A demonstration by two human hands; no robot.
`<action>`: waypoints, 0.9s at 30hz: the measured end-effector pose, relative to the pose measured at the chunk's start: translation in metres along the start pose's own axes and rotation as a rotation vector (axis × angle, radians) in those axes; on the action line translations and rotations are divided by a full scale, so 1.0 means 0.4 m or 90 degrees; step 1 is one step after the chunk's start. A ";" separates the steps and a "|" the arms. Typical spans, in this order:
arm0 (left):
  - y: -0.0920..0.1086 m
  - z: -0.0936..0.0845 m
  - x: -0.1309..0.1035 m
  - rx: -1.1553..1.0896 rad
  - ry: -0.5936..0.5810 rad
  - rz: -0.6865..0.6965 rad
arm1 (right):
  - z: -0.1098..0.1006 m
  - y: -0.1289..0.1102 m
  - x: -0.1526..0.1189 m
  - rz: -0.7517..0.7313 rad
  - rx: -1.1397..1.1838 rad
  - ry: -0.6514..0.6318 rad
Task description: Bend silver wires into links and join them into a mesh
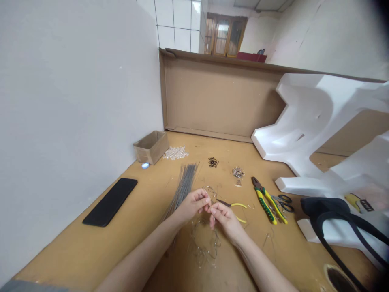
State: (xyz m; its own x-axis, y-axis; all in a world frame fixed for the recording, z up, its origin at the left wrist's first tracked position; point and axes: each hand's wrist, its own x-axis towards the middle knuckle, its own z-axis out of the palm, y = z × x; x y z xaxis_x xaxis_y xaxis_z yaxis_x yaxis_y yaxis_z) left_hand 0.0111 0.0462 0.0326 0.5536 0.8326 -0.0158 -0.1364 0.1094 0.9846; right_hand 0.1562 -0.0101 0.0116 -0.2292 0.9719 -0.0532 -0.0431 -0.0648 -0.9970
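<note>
Over the middle of the table, my left hand (196, 202) and my right hand (224, 217) meet with their fingertips pinched on a thin wire. The exact point of grip is partly hidden by the fingers. Below them hangs or lies a ring of looped thin wire (203, 254); whether it joins the held wire I cannot tell. A bundle of straight grey wires (186, 182) lies by my left hand, partly under the forearm. Small yellow-handled pliers (238, 205) rest just beyond my right hand.
Green-and-yellow pliers (263, 198) and scissors (284, 202) lie at right, near white foam (304, 105). Farther back are black rings (213, 162), a silver wire pile (238, 172), clear small pieces (176, 153) and a cardboard box (151, 148). A black phone (111, 202) lies left.
</note>
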 end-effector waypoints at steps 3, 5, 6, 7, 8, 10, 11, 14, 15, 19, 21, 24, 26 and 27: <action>0.002 -0.018 0.003 0.004 0.029 0.002 | -0.033 -0.031 -0.007 0.010 -0.159 0.015; 0.004 -0.030 0.005 0.011 0.048 0.008 | -0.081 -0.058 -0.019 -0.041 -0.411 0.107; 0.005 -0.036 0.006 0.014 0.053 0.010 | -0.109 -0.069 -0.026 -0.047 -0.542 0.147; 0.006 -0.041 0.006 0.014 0.060 0.010 | -0.135 -0.076 -0.033 -0.032 -0.650 0.175; 0.006 -0.046 0.007 0.012 0.067 0.011 | -0.157 -0.080 -0.040 0.002 -0.733 0.174; 0.008 -0.053 0.009 0.011 0.086 0.013 | -0.186 -0.075 -0.051 0.053 -0.837 0.139; 0.009 -0.056 0.009 0.012 0.096 0.014 | -0.191 -0.069 -0.054 0.062 -0.872 0.120; 0.010 -0.060 0.010 0.019 0.108 0.018 | -0.184 -0.048 -0.051 0.072 -0.947 0.074; 0.009 -0.060 0.010 0.019 0.107 0.020 | -0.179 -0.043 -0.047 0.072 -0.961 0.068; 0.007 -0.058 0.010 0.000 0.090 0.026 | -0.168 -0.039 -0.031 0.070 -0.971 0.074; 0.007 -0.057 0.011 -0.009 0.084 0.027 | -0.175 -0.046 -0.027 0.071 -0.957 0.083; 0.010 -0.056 0.010 -0.003 0.077 0.032 | -0.197 -0.065 -0.023 0.069 -0.912 0.090; 0.013 -0.057 0.008 0.002 0.075 0.040 | -0.211 -0.080 -0.021 0.060 -0.870 0.086; 0.015 -0.057 0.007 0.005 0.073 0.043 | -0.216 -0.087 -0.020 0.054 -0.846 0.081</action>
State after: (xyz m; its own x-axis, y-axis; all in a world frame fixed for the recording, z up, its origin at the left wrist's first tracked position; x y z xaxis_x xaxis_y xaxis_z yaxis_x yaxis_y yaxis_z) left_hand -0.0069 0.0617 0.0343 0.4454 0.8948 0.0305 -0.1633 0.0477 0.9854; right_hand 0.2434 0.0040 0.0417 -0.0892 0.9948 -0.0497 0.9560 0.0715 -0.2846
